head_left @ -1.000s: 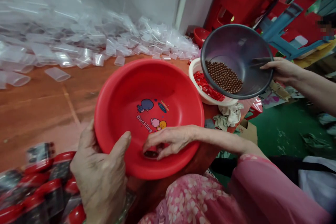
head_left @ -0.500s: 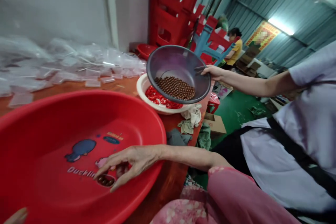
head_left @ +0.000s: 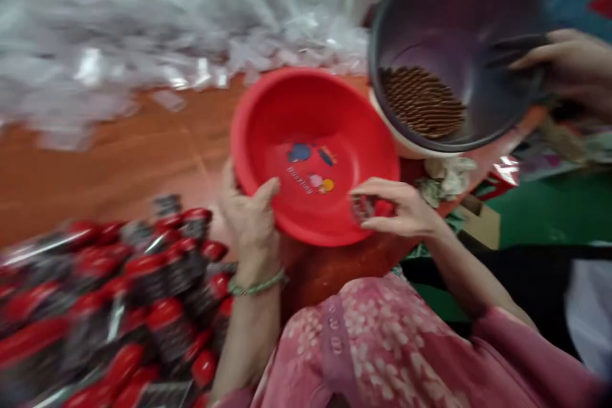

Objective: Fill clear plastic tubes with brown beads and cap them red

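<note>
My left hand [head_left: 253, 220] is closed on the left rim of a red plastic basin [head_left: 315, 102], thumb over the edge. The basin has a printed duck picture on its floor and holds no loose things. At its right rim, my right hand [head_left: 399, 207] grips a small clear plastic container [head_left: 362, 207], with a red part showing between the fingers; blur hides what is inside it. At the upper right, another person's hand [head_left: 568, 67] holds a dark grey basin [head_left: 482, 86] tilted, with many brown balls [head_left: 423, 102] gathered at its lower side.
Many clear containers with red caps [head_left: 165, 312] lie heaped at the lower left. Clear plastic tubes [head_left: 109, 70] are piled along the wall on the orange table [head_left: 157, 159]. A white basin [head_left: 406, 148] sits beneath the grey one, beside crumpled cloths [head_left: 449, 178].
My view swung right and then back left. My right hand moved from inside the red basin to its right rim, still holding the container. The grey basin now appears nearer.
</note>
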### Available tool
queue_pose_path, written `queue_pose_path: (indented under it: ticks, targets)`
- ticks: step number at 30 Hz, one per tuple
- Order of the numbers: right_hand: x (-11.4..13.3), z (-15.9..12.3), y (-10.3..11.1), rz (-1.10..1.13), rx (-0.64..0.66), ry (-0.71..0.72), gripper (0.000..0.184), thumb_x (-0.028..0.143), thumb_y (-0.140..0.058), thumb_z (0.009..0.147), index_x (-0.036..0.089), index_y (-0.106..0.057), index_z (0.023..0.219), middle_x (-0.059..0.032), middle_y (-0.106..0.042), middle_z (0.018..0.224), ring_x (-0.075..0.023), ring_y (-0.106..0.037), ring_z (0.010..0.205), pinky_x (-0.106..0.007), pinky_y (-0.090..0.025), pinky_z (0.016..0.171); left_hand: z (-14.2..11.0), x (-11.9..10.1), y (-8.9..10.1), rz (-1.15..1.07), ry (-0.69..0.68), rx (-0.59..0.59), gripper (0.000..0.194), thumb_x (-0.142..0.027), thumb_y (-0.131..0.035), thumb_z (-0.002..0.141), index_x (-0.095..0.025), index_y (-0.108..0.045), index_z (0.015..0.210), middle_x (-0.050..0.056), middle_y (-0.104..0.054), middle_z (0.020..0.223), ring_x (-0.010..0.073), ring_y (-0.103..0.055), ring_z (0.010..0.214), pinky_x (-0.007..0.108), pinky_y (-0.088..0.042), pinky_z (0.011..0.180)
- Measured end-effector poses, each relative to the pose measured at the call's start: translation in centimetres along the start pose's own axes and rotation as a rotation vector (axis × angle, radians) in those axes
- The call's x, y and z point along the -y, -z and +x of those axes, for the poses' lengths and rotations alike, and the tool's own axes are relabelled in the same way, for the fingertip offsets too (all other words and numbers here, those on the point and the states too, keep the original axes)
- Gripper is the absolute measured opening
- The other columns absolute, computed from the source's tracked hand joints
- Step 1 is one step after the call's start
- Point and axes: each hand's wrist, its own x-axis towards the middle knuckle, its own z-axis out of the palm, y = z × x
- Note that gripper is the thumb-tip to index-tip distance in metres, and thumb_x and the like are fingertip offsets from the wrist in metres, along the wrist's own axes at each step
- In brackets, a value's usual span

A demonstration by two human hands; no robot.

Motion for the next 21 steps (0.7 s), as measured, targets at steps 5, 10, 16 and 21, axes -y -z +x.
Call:
queue_pose_path:
  ticks: [5, 10, 16, 21]
  targets:
    - [-0.8, -2.9, 0.8, -0.044, -0.127, -0.038, 0.041, 0.028, -0.083, 0.085, 0.022, -0.073, 0.124, -0.0066, -0.077, 0.106, -0.0152, -0.073, 0.086, -0.025, -0.058, 0.079, 4.3, 1.0, -1.3, -0.163, 0.161, -0.328, 0.058, -0.031, -0.084, 0.062, -0.018, -0.067, 0.116, 0.009, -0.075, 0.113, 0.0244, -0.073, 0.098, 0.038, -0.063, 0.089]
    - [-1.3, -2.7, 0.2, -0.119, -0.176, -0.022, 0.042, 0.029, -0.084, 0.084, 0.019, -0.074, 0.123, -0.0088, -0.078, 0.107, -0.017, -0.074, 0.091, -0.028, -0.059, 0.084, 3.4, 1.5, -1.0, -0.196, 0.213, -0.337, 0.057, -0.024, -0.079, 0.059, -0.018, -0.068, 0.115, 0.007, -0.075, 0.11, 0.0212, -0.073, 0.091, 0.033, -0.063, 0.083]
    - [-2.6, -1.7, -0.2, -0.139, -0.239, -0.02, 0.04, 0.036, -0.081, 0.087, 0.02, -0.072, 0.123, -0.0086, -0.078, 0.106, -0.0173, -0.073, 0.092, -0.031, -0.06, 0.086, 4.0, 3.8, -0.9, -0.158, 0.246, -0.348, 0.058, -0.025, -0.075, 0.061, -0.018, -0.068, 0.119, 0.008, -0.076, 0.106, 0.0199, -0.073, 0.087, 0.035, -0.063, 0.086]
    - [-3.9, -0.4, -0.8, -0.136, -0.212, -0.042, 0.042, 0.046, -0.077, 0.089, 0.02, -0.072, 0.122, -0.0084, -0.077, 0.102, -0.0182, -0.071, 0.084, -0.034, -0.061, 0.08, 3.8, 5.5, -0.7, -0.096, 0.287, -0.319, 0.062, -0.03, -0.076, 0.067, -0.018, -0.065, 0.126, 0.01, -0.077, 0.106, 0.023, -0.075, 0.09, 0.045, -0.063, 0.094]
